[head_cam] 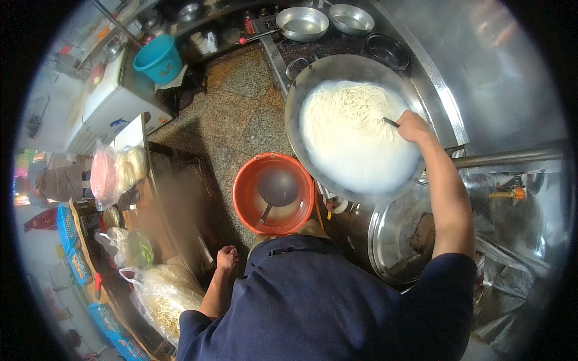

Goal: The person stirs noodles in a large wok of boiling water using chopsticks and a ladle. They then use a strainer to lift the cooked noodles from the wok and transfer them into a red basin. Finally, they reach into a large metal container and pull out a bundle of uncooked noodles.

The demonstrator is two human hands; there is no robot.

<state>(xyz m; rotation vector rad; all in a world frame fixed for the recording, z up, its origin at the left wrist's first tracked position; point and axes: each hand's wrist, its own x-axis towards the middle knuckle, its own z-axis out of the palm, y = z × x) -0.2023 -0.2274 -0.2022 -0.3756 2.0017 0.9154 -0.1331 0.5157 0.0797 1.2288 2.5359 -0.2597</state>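
My right hand (412, 127) is closed around the dark handle of a utensil (391, 122) whose far end is hidden among the noodles. Pale noodles (356, 106) lie in cloudy white liquid, mostly at the far side of a large metal wok (300, 90). Low at my left side, near the table edge, hangs my left hand (227, 257) with its fingers curled; whether it holds anything cannot be told. Between my body and the wok stands an orange-red plastic tub (240, 194), and a round metal ladle or strainer (278, 187) rests inside it.
Two metal pans (302, 25) (351, 20) and a black pan (387, 50) sit behind the wok. A teal bucket (158, 61) stands back left. Bagged bean sprouts (165, 313) lie on the left table. A large round metal lid (402, 243) is at right.
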